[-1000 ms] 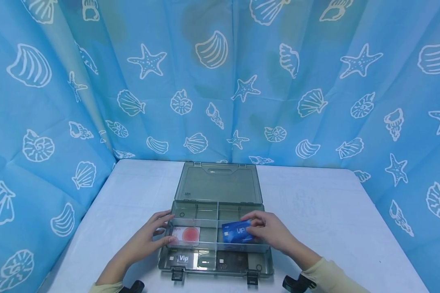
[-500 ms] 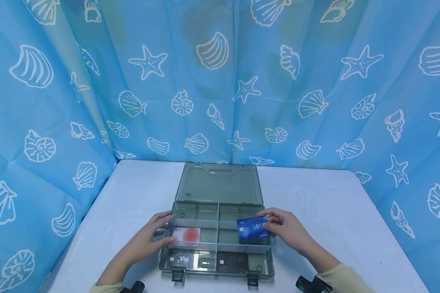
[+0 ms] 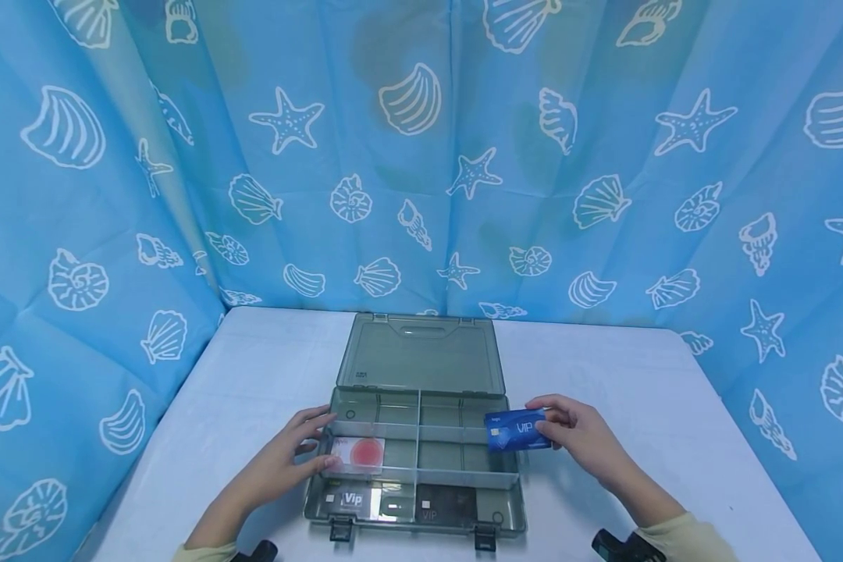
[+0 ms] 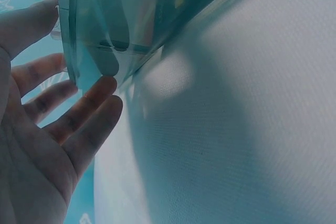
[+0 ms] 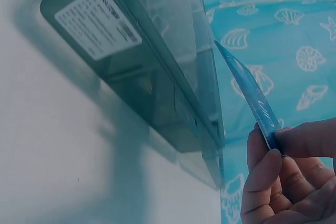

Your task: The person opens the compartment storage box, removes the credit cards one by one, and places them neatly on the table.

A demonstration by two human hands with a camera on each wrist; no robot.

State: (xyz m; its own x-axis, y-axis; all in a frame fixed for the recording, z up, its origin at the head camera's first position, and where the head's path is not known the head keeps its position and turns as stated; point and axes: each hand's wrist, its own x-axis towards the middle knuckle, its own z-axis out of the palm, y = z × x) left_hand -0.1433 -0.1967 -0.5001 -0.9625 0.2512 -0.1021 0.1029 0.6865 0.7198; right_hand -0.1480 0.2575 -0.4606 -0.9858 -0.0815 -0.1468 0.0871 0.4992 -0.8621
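My right hand [image 3: 583, 437] pinches a blue VIP card [image 3: 513, 429] by its right end, above the right edge of the compartment box [image 3: 393, 410]. Seen from the right wrist, the card [image 5: 252, 93] is tilted and slightly bent, thumb on one face and fingers on the other. My left hand [image 3: 298, 453] rests at the box's left side, thumb over the rim. The left wrist view shows its fingers [image 4: 86, 111] fairly straight near the box wall. A white card with a red circle [image 3: 365, 453] lies in the middle-left compartment.
Dark Vip cards, one on the left [image 3: 351, 499] and one on the right [image 3: 446, 506], lie in the front compartments. The transparent lid [image 3: 421, 355] is folded back behind the box. A white cloth [image 3: 590, 367] covers the table; a blue shell-patterned curtain [image 3: 421, 156] hangs around it.
My right hand has carried the blue card rightward and a little back, from over the middle-right compartment to the box's right edge. The left hand stays in place at the box.
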